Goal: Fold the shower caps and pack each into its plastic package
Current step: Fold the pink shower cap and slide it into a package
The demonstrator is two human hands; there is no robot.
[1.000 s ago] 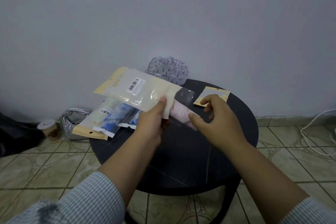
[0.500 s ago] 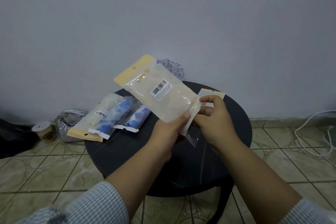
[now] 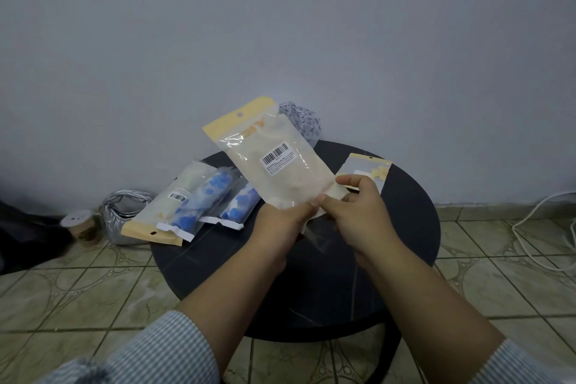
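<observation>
Plastic package in hand: I see a clear pouch (image 3: 278,162) with a yellow header and a barcode label, held tilted above the round black table (image 3: 405,227), header end up and to the left; something pale fills it.
Left hand: my view shows the left hand (image 3: 282,221) gripping the pouch's lower edge, thumb on the front face.
Right hand: the right hand (image 3: 358,212) pinches the pouch's lower right corner and its loose flap between thumb and curled fingers.
Hands together: thumbs nearly touch at the pouch's bottom edge.
Packed pouches: three filled packages (image 3: 193,199) lie side by side on the table's left edge, one pale, two with blue-patterned caps inside; the pale one overhangs the rim.
Empty pouch: a flat yellow-topped package (image 3: 367,171) lies on the table's far right, just behind the right hand.
Loose shower cap: a grey-white patterned cap (image 3: 304,121) sits at the table's far edge, partly hidden by the held pouch.
Floor: a silver bag (image 3: 120,215) and a small roll (image 3: 79,224) stand left of the table on tiles; a white cable (image 3: 545,221) runs at right.
</observation>
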